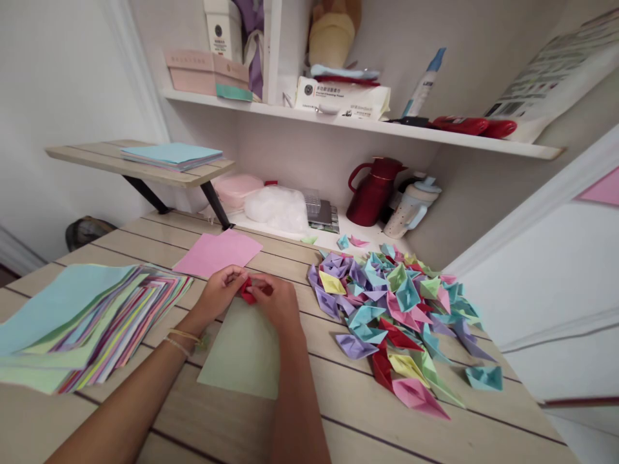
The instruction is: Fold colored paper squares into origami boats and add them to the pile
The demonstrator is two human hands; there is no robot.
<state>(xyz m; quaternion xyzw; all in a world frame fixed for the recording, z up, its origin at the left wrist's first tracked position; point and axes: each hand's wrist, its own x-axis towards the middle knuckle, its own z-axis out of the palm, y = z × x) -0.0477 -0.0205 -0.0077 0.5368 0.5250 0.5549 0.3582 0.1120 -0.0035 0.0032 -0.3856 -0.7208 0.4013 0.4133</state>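
While we lean over the table (pixel 362 399), paper crowds us from both sides. A fanned stack (pixel 97 325) of coloured sheets, pale blue uppermost, fills the lower left of the frame and ends just beside our left forearm (pixel 140 380). Pink sheets (pixel 217 251) lie just beyond our hands, left of centre, and a green sheet (pixel 242 354) lies beneath them, its right edge hidden by our right forearm (pixel 296 386). Across the right half we see a heap of paper boats (pixel 387 290), well apart from our fingers, with one blue boat (pixel 484 378) alone at its lower right. At the upper left, a stand (pixel 80 152) bears blue sheets (pixel 171 153); at the upper middle and right of centre sit a white bag (pixel 275 206), a red jug (pixel 371 196) and a bottle (pixel 411 206).

Near the centre of the frame we hold the red paper (pixel 248 292), above the green sheet's top. Our left hand (pixel 222 290), bracelets (pixel 184 334) at its wrist, pinches it from the left between thumb and fingertips. Our right hand (pixel 278 299) bends leftward, knuckles up, and pinches the other side. Because our fingers cover much of it, we cannot tell its folded shape.
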